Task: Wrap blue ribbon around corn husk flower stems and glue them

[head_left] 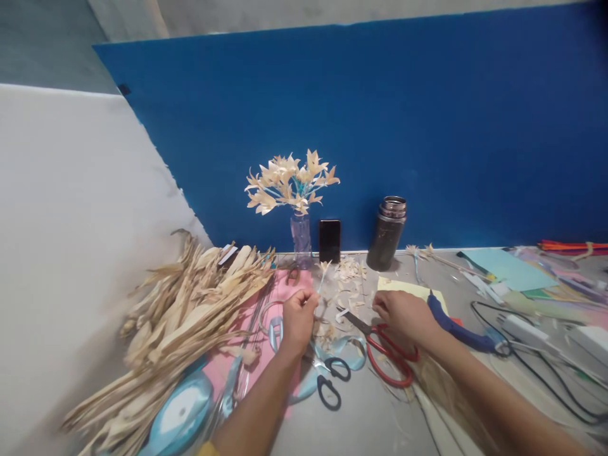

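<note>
Left hand grip contents hidden; red scissors handles partly covered; right-edge clutter blurred, perhaps paper.

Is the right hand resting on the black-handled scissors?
No, the right hand lies on the red-handled scissors, while the black-handled scissors lie apart, nearer the left forearm.

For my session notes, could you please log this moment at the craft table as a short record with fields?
left hand: closed on a small husk flower, held over the pink sheet
right hand: resting on the red-handled scissors, blades pointing left
beside left hand: black-handled scissors, light blue ribbon
left side: pile of dried corn husks, ribbon spool
back wall: vase of husk flowers, phone, steel flask
right side: blue glue gun, coloured paper
</note>
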{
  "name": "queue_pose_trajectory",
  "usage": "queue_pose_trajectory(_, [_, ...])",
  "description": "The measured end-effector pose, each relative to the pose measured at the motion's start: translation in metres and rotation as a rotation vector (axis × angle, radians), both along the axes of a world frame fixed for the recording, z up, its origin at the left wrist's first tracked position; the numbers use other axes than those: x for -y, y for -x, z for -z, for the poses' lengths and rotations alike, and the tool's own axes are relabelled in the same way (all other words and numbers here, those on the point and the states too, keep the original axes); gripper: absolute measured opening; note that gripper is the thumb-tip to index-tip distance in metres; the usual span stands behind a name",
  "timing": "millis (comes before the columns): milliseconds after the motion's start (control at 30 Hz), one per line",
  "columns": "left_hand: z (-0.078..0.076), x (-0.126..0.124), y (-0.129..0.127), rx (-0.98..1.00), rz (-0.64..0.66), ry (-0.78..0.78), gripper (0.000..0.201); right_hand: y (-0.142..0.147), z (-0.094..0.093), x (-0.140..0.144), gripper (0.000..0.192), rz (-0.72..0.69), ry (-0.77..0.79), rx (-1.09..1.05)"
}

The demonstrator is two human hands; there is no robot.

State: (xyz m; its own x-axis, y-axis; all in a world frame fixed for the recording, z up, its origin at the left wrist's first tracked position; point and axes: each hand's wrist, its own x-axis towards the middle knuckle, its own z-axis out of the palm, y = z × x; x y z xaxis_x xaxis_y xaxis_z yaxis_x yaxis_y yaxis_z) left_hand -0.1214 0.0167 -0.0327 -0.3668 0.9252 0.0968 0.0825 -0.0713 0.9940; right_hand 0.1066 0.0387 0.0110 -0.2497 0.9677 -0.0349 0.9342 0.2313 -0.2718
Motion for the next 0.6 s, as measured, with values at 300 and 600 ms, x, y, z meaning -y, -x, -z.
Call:
queue_pose_trajectory(300, [0.008,-0.004,0.004,-0.048,-0.032,-0.008,0.018,0.019,0.029,-0.04,0.021,-0.086,-0.037,0.161])
queue_pose_trajectory(600, [0.013,-0.004,0.001,-0.053,-0.028,-0.014,0.017,0.021,0.041,-0.04,0.024,-0.157,-0.061,0.178])
